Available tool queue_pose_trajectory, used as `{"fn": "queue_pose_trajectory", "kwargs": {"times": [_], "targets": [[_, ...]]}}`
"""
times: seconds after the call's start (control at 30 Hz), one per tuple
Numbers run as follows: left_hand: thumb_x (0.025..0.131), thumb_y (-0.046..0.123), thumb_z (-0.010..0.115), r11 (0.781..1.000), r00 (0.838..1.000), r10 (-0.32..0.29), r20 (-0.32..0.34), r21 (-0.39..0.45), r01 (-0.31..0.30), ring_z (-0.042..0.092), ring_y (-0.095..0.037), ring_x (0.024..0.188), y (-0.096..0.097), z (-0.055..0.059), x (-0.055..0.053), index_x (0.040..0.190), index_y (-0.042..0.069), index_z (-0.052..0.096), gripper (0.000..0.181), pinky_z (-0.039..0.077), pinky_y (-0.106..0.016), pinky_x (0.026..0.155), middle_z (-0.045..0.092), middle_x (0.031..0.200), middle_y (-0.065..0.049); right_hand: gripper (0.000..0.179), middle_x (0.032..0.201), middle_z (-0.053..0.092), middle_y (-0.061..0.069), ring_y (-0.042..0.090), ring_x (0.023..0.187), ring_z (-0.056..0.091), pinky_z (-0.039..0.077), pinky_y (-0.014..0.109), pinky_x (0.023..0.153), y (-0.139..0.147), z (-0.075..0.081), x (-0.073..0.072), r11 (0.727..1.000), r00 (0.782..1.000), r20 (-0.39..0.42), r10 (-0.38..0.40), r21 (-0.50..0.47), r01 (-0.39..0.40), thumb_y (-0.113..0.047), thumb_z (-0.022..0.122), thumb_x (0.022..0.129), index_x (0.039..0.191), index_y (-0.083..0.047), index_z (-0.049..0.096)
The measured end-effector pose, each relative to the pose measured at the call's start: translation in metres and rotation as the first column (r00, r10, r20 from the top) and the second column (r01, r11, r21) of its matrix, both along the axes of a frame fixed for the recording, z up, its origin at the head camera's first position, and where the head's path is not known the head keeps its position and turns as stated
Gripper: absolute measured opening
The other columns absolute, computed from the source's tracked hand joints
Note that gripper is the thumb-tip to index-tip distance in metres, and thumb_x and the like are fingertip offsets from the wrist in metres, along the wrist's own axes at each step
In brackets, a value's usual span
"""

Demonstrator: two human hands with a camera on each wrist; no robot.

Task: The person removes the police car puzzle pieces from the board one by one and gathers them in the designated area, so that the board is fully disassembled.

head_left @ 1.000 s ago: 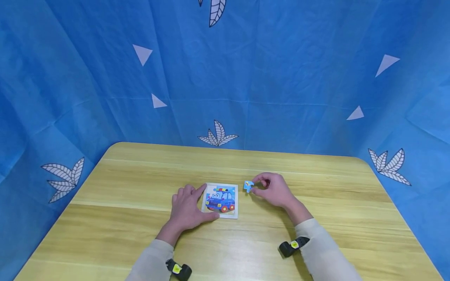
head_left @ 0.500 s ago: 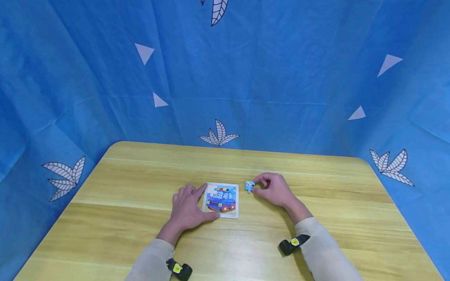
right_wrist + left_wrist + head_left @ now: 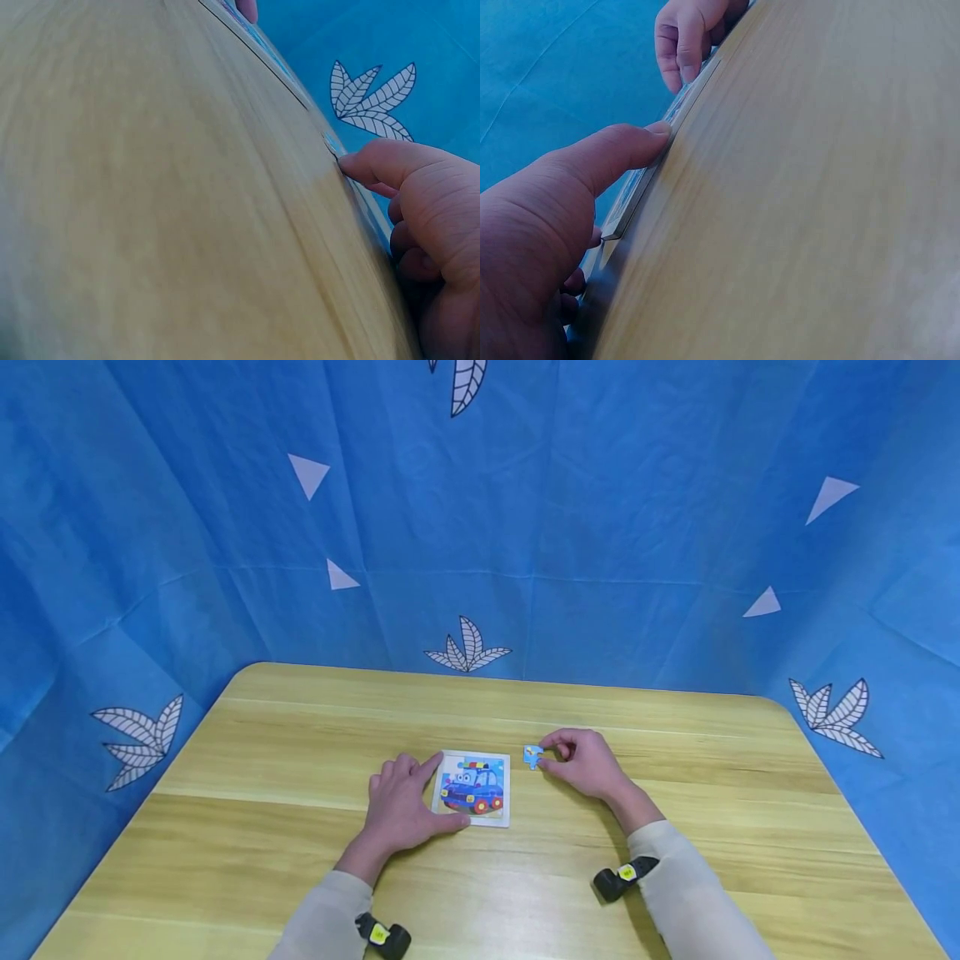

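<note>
A small square jigsaw puzzle (image 3: pixel 471 785) with a pale frame lies on the table, its picture a blue cartoon car with red wheels. At its upper left inside the frame, a bare pale patch shows. My left hand (image 3: pixel 399 806) holds the frame from the left, thumb on the near edge and index finger at the far left corner; in the left wrist view the thumb (image 3: pixel 634 146) presses along the frame's side. To the right of the frame, my right hand (image 3: pixel 588 766) pinches a light blue puzzle piece (image 3: pixel 532 755) between thumb and index finger, close over the table.
The wooden table (image 3: pixel 675 735) has rounded far corners. Behind it hangs a blue curtain (image 3: pixel 600 527) with white leaf and triangle prints. A black wrist camera sits on the left sleeve (image 3: pixel 330 914) and another on the right sleeve (image 3: pixel 693 893).
The puzzle piece has turned slightly in the right hand's fingertips and now sits straighter. The left hand keeps its hold on the frame, and the view has shifted a little.
</note>
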State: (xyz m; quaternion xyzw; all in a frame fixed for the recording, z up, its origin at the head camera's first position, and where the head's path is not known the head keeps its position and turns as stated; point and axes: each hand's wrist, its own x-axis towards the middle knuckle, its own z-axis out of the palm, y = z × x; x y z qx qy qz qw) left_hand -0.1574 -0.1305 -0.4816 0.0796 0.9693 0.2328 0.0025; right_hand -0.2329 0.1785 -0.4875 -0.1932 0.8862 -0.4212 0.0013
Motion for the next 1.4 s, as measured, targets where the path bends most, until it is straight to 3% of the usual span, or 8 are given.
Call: {"fn": "queue_pose_trajectory", "kwargs": {"times": [0.37,0.53,0.9,1.1,1.27,1.4], "targets": [[0.061,0.075,0.078,1.0,1.0,0.004,-0.003,0.004,-0.004,0.034,-0.023,0.093,0.0,-0.001,0.0,0.15,0.016,0.049,0.112,0.023,-0.039,0.077,0.04,0.102,-0.001,0.02,0.067,0.045,-0.001,0.016,0.065,0.043,0.038,0.036,0.071,-0.002,0.001,0.001,0.999,0.999,0.025,-0.033,-0.024,0.034,-0.015,0.082,0.084,0.102,-0.009,0.076],[0.061,0.075,0.079,1.0,1.0,0.001,0.004,0.003,-0.001,0.034,-0.023,0.093,0.0,0.0,-0.001,0.15,0.015,0.048,0.112,0.023,-0.039,0.077,0.041,0.102,-0.001,0.021,0.066,0.045,0.0,0.016,0.062,0.041,0.038,0.035,0.069,-0.009,0.004,0.007,0.995,0.998,0.022,-0.054,-0.084,0.056,-0.015,0.083,0.083,0.101,-0.008,0.076],[0.061,0.073,0.081,1.0,0.999,-0.001,0.046,-0.007,0.001,0.036,-0.024,0.096,0.002,0.006,0.0,0.151,0.014,0.047,0.112,0.027,-0.039,0.078,0.043,0.105,-0.003,0.022,0.065,0.045,-0.001,0.013,0.057,0.037,0.037,0.03,0.06,-0.036,0.005,0.021,0.986,1.0,0.022,-0.018,-0.167,0.021,-0.011,0.082,0.083,0.104,-0.009,0.076],[0.062,0.073,0.081,1.0,0.997,-0.004,0.071,-0.02,0.005,0.038,-0.023,0.096,0.002,0.008,-0.002,0.152,0.014,0.045,0.114,0.031,-0.038,0.081,0.044,0.107,-0.005,0.026,0.065,0.045,-0.001,0.012,0.057,0.037,0.038,0.03,0.062,-0.057,0.009,0.029,0.978,0.999,0.032,0.026,-0.206,-0.018,-0.01,0.083,0.082,0.106,-0.006,0.074],[0.064,0.072,0.08,1.0,0.994,-0.017,0.104,-0.019,0.019,0.046,-0.022,0.089,0.002,0.011,-0.003,0.153,0.011,0.043,0.114,0.039,-0.039,0.081,0.051,0.108,-0.007,0.028,0.064,0.043,-0.003,0.012,0.057,0.038,0.036,0.028,0.06,-0.074,0.009,0.032,0.983,0.998,0.045,0.044,-0.182,-0.035,-0.014,0.084,0.082,0.107,-0.007,0.074],[0.067,0.07,0.079,0.999,0.992,-0.037,0.124,-0.009,0.038,0.057,-0.028,0.1,0.002,0.015,-0.003,0.152,0.008,0.043,0.111,0.046,-0.046,0.086,0.059,0.124,-0.015,0.029,0.063,0.044,-0.003,0.011,0.058,0.041,0.038,0.028,0.062,-0.083,0.007,0.032,0.988,0.998,0.05,0.038,-0.151,-0.03,-0.014,0.084,0.082,0.108,-0.006,0.074]]}}
